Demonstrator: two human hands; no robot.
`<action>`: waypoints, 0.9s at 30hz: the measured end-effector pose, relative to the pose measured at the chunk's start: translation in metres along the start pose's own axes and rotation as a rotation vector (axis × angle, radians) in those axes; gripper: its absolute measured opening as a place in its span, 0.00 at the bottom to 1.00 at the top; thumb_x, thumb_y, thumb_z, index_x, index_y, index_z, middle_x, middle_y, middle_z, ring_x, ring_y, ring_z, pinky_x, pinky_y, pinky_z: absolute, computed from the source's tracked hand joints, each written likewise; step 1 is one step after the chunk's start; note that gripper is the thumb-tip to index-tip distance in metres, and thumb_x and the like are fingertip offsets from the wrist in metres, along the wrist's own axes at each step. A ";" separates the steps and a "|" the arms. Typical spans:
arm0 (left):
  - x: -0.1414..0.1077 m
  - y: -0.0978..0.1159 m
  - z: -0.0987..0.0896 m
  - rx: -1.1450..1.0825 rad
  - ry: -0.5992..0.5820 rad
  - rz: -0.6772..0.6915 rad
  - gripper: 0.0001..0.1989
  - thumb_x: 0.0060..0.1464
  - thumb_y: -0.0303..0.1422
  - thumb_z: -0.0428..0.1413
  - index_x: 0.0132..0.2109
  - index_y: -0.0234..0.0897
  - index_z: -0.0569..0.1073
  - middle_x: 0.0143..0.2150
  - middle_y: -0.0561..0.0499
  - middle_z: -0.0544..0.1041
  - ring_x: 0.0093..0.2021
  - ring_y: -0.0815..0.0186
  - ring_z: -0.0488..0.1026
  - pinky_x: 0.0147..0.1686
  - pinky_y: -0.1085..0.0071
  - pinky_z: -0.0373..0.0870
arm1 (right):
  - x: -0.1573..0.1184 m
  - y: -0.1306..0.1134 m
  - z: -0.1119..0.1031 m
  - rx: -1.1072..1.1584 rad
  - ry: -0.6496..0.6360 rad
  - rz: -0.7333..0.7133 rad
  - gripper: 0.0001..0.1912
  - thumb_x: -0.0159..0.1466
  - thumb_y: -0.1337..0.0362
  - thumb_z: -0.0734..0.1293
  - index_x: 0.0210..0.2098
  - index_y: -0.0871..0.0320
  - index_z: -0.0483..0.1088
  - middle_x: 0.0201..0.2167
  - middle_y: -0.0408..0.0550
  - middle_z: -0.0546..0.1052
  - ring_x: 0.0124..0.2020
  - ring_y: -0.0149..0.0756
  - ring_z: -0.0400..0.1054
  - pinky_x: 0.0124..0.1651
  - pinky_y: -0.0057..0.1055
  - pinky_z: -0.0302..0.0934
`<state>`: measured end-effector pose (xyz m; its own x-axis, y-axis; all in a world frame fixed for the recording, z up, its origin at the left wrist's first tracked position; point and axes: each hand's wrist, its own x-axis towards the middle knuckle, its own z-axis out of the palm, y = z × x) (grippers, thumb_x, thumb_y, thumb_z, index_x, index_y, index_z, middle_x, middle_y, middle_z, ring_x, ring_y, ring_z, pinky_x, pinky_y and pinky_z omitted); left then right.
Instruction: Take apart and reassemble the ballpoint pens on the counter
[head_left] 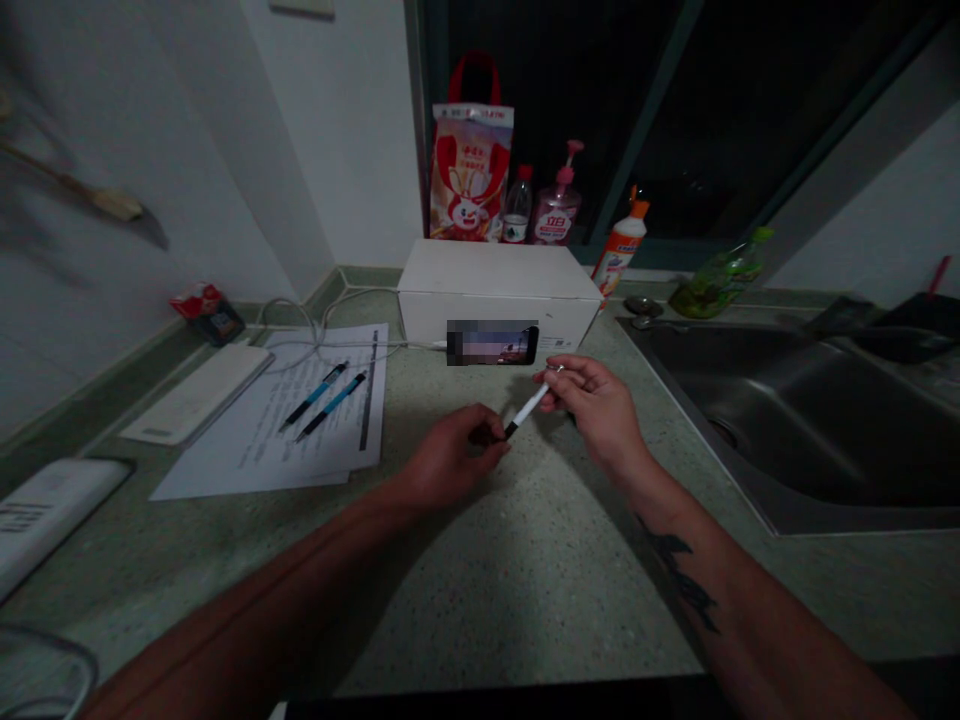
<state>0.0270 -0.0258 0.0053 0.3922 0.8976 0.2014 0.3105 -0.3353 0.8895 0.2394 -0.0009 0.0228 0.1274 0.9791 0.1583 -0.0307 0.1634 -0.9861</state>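
A white pen (529, 408) with a dark lower end is held between both hands above the speckled counter (465, 570). My left hand (459, 452) pinches its dark end, and my right hand (589, 398) grips the upper end with the fingertips. Just behind them, a phone (495, 344) leans on its long side against a white box (499, 275). Two blue and black pens, a nearer one (331, 406) and a farther one (315, 395), lie on printed sheets (262, 450) to the left.
A steel sink (825, 410) is set in the counter at right. Behind the box stand a gift bag (471, 170), a small bottle (517, 205), a pump bottle (557, 210) and an orange bottle (620, 250). White cables (319, 325) and a flat white device (199, 392) lie left.
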 end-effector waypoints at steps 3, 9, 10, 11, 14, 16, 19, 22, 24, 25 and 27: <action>-0.004 0.000 0.006 -0.032 -0.079 0.000 0.04 0.56 0.30 0.60 0.35 0.39 0.71 0.34 0.52 0.76 0.34 0.65 0.73 0.39 0.66 0.72 | -0.005 0.003 0.007 -0.012 -0.069 -0.001 0.25 0.57 0.51 0.77 0.51 0.55 0.74 0.31 0.43 0.83 0.26 0.32 0.74 0.29 0.31 0.71; -0.006 -0.004 0.011 0.026 -0.107 0.034 0.02 0.57 0.30 0.58 0.35 0.39 0.72 0.33 0.52 0.75 0.34 0.65 0.73 0.38 0.66 0.71 | -0.009 0.009 0.013 -0.092 -0.099 0.005 0.24 0.58 0.52 0.75 0.49 0.57 0.76 0.29 0.45 0.81 0.26 0.35 0.75 0.24 0.28 0.66; -0.007 -0.004 0.011 0.028 -0.113 0.033 0.01 0.57 0.30 0.58 0.35 0.39 0.73 0.33 0.52 0.75 0.34 0.65 0.73 0.38 0.66 0.71 | -0.009 0.009 0.012 -0.104 -0.098 0.008 0.24 0.58 0.52 0.75 0.49 0.57 0.76 0.29 0.46 0.82 0.26 0.35 0.75 0.24 0.29 0.66; -0.007 -0.005 0.012 0.026 -0.114 0.031 0.01 0.57 0.30 0.58 0.36 0.39 0.73 0.33 0.52 0.75 0.34 0.65 0.73 0.37 0.66 0.70 | -0.009 0.009 0.012 -0.113 -0.096 0.011 0.24 0.58 0.52 0.74 0.50 0.57 0.76 0.30 0.46 0.82 0.26 0.35 0.76 0.24 0.29 0.66; -0.007 -0.006 0.013 0.020 -0.102 0.032 0.01 0.57 0.31 0.58 0.37 0.39 0.73 0.33 0.52 0.75 0.33 0.65 0.73 0.37 0.67 0.70 | -0.009 0.008 0.011 -0.121 -0.093 0.010 0.25 0.60 0.52 0.74 0.53 0.57 0.75 0.31 0.47 0.82 0.28 0.36 0.76 0.24 0.29 0.66; -0.007 -0.006 0.013 0.029 -0.100 0.040 0.01 0.57 0.30 0.58 0.37 0.39 0.73 0.33 0.52 0.75 0.33 0.65 0.73 0.37 0.67 0.70 | -0.010 0.008 0.012 -0.120 -0.102 0.012 0.25 0.60 0.52 0.74 0.53 0.58 0.76 0.31 0.47 0.82 0.27 0.35 0.76 0.25 0.29 0.65; -0.007 -0.004 0.012 0.041 -0.110 0.033 0.01 0.56 0.30 0.58 0.36 0.39 0.73 0.33 0.51 0.76 0.33 0.65 0.73 0.38 0.66 0.71 | -0.010 0.009 0.012 -0.108 -0.101 0.010 0.26 0.60 0.53 0.74 0.55 0.58 0.75 0.31 0.47 0.82 0.27 0.35 0.75 0.24 0.29 0.65; -0.007 -0.003 0.010 0.042 -0.108 0.030 0.01 0.57 0.31 0.57 0.36 0.39 0.73 0.34 0.51 0.76 0.34 0.64 0.73 0.38 0.65 0.71 | -0.009 0.010 0.012 -0.097 -0.111 0.007 0.32 0.62 0.53 0.73 0.62 0.58 0.70 0.30 0.46 0.81 0.26 0.35 0.74 0.24 0.29 0.64; -0.006 -0.003 0.010 0.042 -0.099 0.037 0.02 0.57 0.32 0.57 0.36 0.39 0.73 0.34 0.51 0.76 0.34 0.64 0.73 0.38 0.64 0.71 | -0.009 0.012 0.013 -0.101 -0.146 0.010 0.36 0.62 0.53 0.73 0.67 0.57 0.65 0.30 0.44 0.80 0.27 0.35 0.74 0.25 0.29 0.64; -0.006 -0.003 0.009 0.044 -0.092 0.038 0.02 0.58 0.32 0.57 0.37 0.39 0.73 0.34 0.51 0.76 0.34 0.64 0.73 0.38 0.64 0.71 | -0.009 0.014 0.013 -0.107 -0.170 0.010 0.39 0.62 0.53 0.73 0.68 0.57 0.63 0.29 0.42 0.79 0.27 0.35 0.73 0.26 0.29 0.64; -0.006 -0.006 0.009 0.057 -0.076 0.039 0.03 0.58 0.33 0.58 0.37 0.39 0.74 0.34 0.50 0.77 0.34 0.63 0.74 0.38 0.64 0.72 | -0.011 0.020 0.016 -0.127 -0.228 0.012 0.42 0.61 0.53 0.73 0.71 0.55 0.59 0.28 0.39 0.77 0.27 0.34 0.72 0.27 0.29 0.64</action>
<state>0.0306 -0.0314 -0.0043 0.4692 0.8597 0.2021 0.3416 -0.3877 0.8561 0.2216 -0.0061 0.0025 -0.0997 0.9852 0.1394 0.0955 0.1489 -0.9842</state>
